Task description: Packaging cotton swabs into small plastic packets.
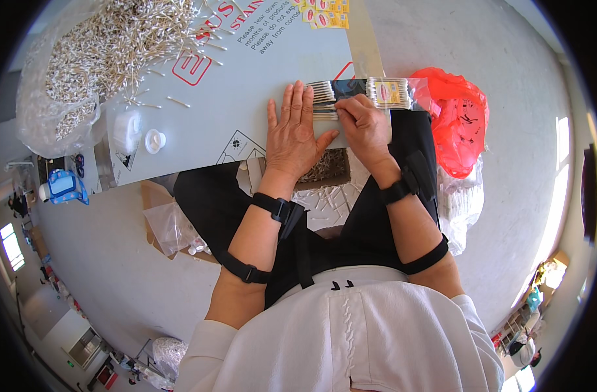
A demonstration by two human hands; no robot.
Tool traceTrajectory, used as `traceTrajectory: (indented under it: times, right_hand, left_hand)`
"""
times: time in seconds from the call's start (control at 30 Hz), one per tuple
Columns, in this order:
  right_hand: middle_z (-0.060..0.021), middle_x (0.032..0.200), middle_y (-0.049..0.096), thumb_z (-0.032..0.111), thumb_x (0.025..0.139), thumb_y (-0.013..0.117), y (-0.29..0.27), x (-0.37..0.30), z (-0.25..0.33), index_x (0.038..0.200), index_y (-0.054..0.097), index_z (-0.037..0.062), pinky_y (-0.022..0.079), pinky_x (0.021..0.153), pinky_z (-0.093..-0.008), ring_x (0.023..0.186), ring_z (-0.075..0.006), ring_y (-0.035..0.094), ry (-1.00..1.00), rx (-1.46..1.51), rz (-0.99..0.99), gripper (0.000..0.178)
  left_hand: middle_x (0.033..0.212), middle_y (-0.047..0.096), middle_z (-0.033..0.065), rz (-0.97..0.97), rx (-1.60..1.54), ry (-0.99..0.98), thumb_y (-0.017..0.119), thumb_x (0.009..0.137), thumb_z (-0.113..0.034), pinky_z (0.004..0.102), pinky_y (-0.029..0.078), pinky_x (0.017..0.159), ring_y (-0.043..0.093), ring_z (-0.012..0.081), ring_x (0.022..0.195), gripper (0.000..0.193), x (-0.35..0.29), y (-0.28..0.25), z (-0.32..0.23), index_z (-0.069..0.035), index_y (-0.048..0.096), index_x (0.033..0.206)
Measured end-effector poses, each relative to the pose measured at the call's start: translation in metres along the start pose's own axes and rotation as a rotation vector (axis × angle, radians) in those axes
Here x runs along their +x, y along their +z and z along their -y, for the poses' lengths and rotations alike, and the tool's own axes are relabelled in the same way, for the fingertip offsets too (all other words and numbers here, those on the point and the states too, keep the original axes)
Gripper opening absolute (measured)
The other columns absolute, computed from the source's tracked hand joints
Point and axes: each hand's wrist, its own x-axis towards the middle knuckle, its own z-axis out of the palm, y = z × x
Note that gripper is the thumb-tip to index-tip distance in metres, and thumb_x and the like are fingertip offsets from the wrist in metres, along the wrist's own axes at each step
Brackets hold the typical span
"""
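Note:
My left hand (293, 127) lies flat on the grey board (233, 98), fingers stretched and thumb out, beside a row of cotton swabs (321, 91). Just right of it, my right hand (363, 124) is closed, its curled fingertips pinching at the right ends of the lower swabs. Its palm side is hidden. Beyond the right hand, a clear plastic packet (403, 93) holds swabs lined up around a yellow label card (388, 93). A dark strip (348, 88) lies between the row and the packet.
A large plastic bag (31, 117) spills a heap of loose swabs (115, 46) at far left. Nearby stand a small white tub (155, 140) and yellow cards (324, 12). A red bag (458, 124) hangs at right. A box of swabs (321, 170) sits below the board's edge.

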Motion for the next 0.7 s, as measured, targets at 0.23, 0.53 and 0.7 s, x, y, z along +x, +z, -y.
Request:
traceTrajectory:
  times: [0.23, 0.53, 0.7]
  right_hand:
    - [-0.009, 0.08, 0.061, 0.012, 0.084, 0.064, -0.001, 0.002, 0.005, 0.088, 0.069, 0.0098, 0.05, 0.063, -0.0415, 0.072, -0.0315, 0.063, 0.031, 0.007, 0.011, 0.007]
    - [-0.007, 0.078, 0.061, 0.013, 0.085, 0.065, 0.001, 0.01, 0.005, 0.098, 0.07, 0.0116, 0.048, 0.06, -0.0355, 0.068, -0.0254, 0.062, 0.021, -0.087, 0.024, 0.014]
    - [-0.0066, 0.077, 0.06, 0.014, 0.085, 0.064, 0.003, 0.01, 0.004, 0.098, 0.07, 0.013, 0.048, 0.06, -0.0359, 0.068, -0.025, 0.062, 0.029, -0.091, 0.018, 0.014]
  left_hand:
    - [0.158, 0.023, 0.0137, 0.018, 0.002, -0.007, 0.065, 0.083, -0.052, 0.0528, 0.012, 0.118, 0.019, 0.0276, 0.147, 0.092, -0.001, 0.0, 0.001, -0.002, 0.026, 0.149]
    - [0.158, 0.022, 0.0124, 0.024, 0.004, -0.016, 0.064, 0.083, -0.053, 0.0525, 0.011, 0.118, 0.017, 0.026, 0.148, 0.093, -0.001, -0.001, 0.0, -0.003, 0.024, 0.15]
    - [0.158, 0.021, 0.0124, 0.027, 0.002, -0.017, 0.064, 0.083, -0.053, 0.0522, 0.011, 0.118, 0.017, 0.0258, 0.148, 0.094, -0.001, 0.0, 0.0, -0.003, 0.024, 0.15]
